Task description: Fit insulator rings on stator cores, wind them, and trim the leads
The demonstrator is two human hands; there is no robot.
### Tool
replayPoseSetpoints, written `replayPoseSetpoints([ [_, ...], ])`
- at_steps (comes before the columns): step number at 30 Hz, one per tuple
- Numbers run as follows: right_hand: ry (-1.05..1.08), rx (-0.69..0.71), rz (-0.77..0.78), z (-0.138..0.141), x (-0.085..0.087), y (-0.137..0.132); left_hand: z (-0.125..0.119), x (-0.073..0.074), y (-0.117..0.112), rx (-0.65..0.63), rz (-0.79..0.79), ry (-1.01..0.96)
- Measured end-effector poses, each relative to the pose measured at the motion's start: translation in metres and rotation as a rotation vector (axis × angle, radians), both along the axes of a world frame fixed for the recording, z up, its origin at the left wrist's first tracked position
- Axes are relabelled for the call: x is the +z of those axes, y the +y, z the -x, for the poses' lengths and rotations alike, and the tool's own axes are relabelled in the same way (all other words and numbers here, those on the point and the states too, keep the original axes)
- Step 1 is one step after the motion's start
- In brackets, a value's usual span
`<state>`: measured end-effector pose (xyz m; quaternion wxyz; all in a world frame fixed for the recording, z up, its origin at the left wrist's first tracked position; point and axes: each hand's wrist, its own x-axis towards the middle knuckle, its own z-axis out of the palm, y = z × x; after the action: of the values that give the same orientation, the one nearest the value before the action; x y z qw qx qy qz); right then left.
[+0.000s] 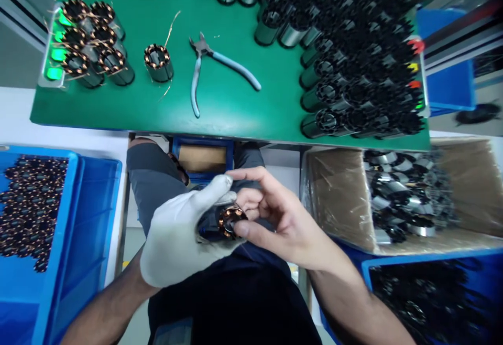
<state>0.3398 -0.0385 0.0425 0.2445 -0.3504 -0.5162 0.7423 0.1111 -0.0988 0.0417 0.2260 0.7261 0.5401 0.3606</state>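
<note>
Clasping hollow copper-wound cylinder [226,220]: fabric-gloved left hand [183,235]; bare right hand [277,222] is touching it, grip unclear; similar cylinders [118,67] are standing near left edge of green desk [145,109].

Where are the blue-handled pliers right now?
In the head view, the pliers lie spread open on the green tabletop, just left of centre near the top, between a lone copper-wound cylinder on their left and the rows of black-topped cylinders on their right.
</note>
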Motion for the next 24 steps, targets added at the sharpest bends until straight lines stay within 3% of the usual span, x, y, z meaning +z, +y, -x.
replayPoseSetpoints([
  [4, -0.164, -0.079, -0.435, 0.001, 0.008, 0.005, -0.011, 0.0, -0.005, 0.064, -0.033, 0.087],
  [6, -0.13, -0.153, -0.555, -0.001, 0.008, 0.006, -0.012, 0.0, -0.006, 0.073, -0.056, 0.079],
  [9, -0.084, -0.303, -0.502, -0.003, 0.003, 0.005, -0.013, 0.005, -0.004, 0.198, -0.068, 0.037],
  [13, -0.089, -0.604, -0.422, -0.003, -0.005, -0.002, -0.013, 0.013, 0.001, 0.323, -0.068, -0.019],
  [19, -0.074, -0.401, -0.758, 0.009, -0.008, -0.018, -0.01, 0.008, 0.003, 0.273, -0.038, -0.102],
  [24, -0.103, -0.379, -0.816, 0.01, -0.008, -0.016, -0.014, 0.001, 0.0, 0.28, -0.017, -0.141],
])
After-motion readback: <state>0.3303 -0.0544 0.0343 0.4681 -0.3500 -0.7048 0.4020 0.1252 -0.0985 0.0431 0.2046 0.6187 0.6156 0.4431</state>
